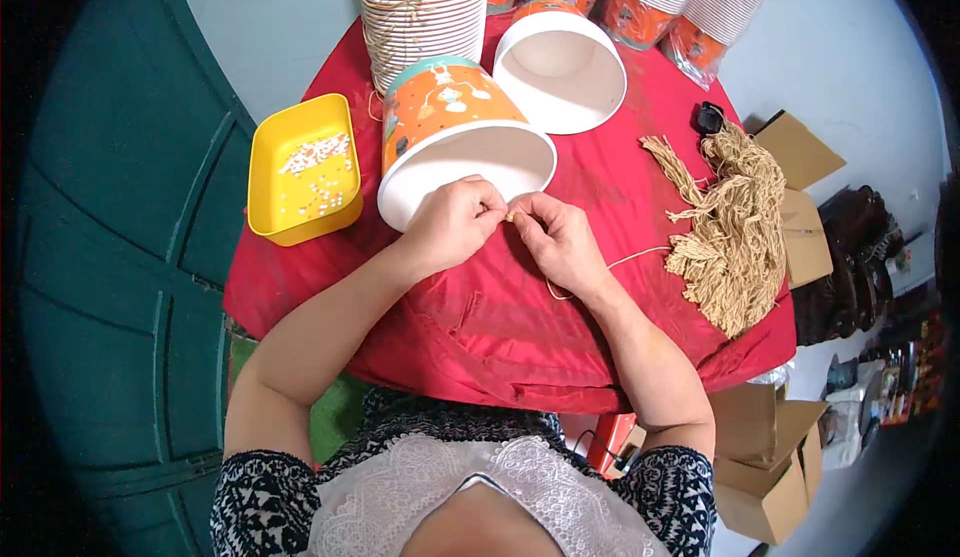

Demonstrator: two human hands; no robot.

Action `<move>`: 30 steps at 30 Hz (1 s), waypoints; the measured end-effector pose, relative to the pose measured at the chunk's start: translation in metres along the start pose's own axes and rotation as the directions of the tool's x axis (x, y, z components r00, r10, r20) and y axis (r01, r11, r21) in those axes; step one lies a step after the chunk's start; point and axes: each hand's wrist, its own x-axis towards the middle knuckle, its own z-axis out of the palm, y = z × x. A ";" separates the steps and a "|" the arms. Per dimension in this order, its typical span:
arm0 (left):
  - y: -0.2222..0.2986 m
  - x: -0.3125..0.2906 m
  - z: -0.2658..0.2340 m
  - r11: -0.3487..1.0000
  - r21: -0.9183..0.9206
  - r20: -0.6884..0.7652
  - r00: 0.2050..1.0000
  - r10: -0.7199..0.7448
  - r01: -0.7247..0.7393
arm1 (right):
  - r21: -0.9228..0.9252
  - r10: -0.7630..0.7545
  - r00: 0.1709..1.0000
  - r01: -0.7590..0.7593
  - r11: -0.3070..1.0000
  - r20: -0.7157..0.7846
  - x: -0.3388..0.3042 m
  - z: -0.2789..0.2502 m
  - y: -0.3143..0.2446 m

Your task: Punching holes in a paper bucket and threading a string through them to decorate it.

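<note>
In the head view we count two hands, two buckets lying on their sides with the mouths toward us, one yellow box (310, 229) with many small white pieces (318, 154), one tan cord bundle (735, 222) and, at the back, one tall stack of buckets (425, 7) with more stacks to its right. The left hand (458, 219) and the right hand (560, 242) are both narrow, fingertips meeting, and they pinch a small bit of thin cord (640, 255), which runs out rightward toward the bundle. The orange front bucket (450, 102) is just beyond the left hand, its rim partly behind it; the second bucket (560, 72) lies farther back. Between the right hand and the bundle we see a stretch of red cloth (480, 347), and its near edge passes below the forearms
</note>
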 end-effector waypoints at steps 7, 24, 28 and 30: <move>-0.001 0.001 -0.002 0.997 -0.066 0.075 0.997 -0.025 0.030 | -0.051 0.014 1.000 -0.016 0.999 -0.028 0.000 0.001 -0.004; -0.009 0.003 -0.003 0.995 -0.093 0.049 0.998 0.027 -0.022 | -0.102 -0.047 0.997 0.040 0.994 -0.069 -0.001 0.005 -0.007; 0.013 0.001 -0.007 0.996 0.003 0.067 0.994 -0.085 0.085 | -0.091 -0.024 0.999 0.021 0.996 -0.037 0.000 0.002 -0.008; 0.014 0.000 -0.006 0.994 0.069 0.028 0.996 -0.088 0.086 | -0.061 -0.013 1.000 0.012 0.998 -0.006 0.001 0.001 -0.006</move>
